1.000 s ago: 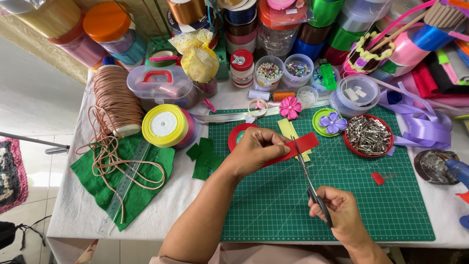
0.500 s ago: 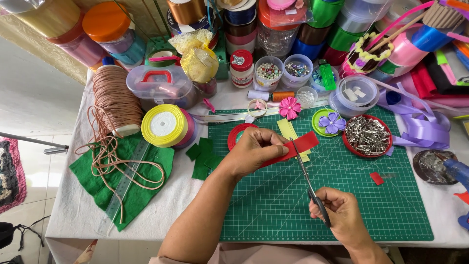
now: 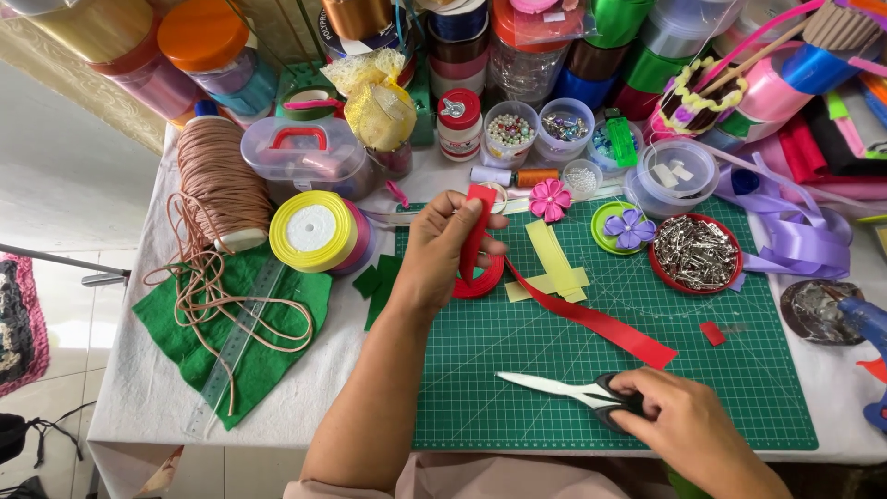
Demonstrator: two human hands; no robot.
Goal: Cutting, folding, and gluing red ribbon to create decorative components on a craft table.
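Observation:
My left hand [image 3: 442, 248] is raised over the far left part of the green cutting mat [image 3: 517, 407], pinching a folded length of red ribbon [image 3: 477, 226] upright between thumb and fingers. That ribbon runs down past its red spool [image 3: 480, 280] and trails as a long strip [image 3: 601, 323] diagonally across the mat to a cut end. My right hand [image 3: 688, 427] rests at the mat's near right, fingers closed on the black handles of scissors [image 3: 554, 388]. The scissors lie flat with white blades pointing left. A tiny red scrap [image 3: 711, 333] lies to the right.
Yellow ribbon strips [image 3: 554, 263], a pink flower [image 3: 550, 200], a purple flower on a green lid [image 3: 630, 227] and a red dish of metal clips [image 3: 695, 254] crowd the mat's far edge. Left: yellow ribbon spool [image 3: 312, 231], cord spool [image 3: 217, 185], green felt [image 3: 259, 314]. Right: glue gun [image 3: 864, 323].
My left hand has lifted off the mat, raising the red ribbon upright. My right hand has lowered the scissors flat onto the mat. A long red strip now lies across the mat.

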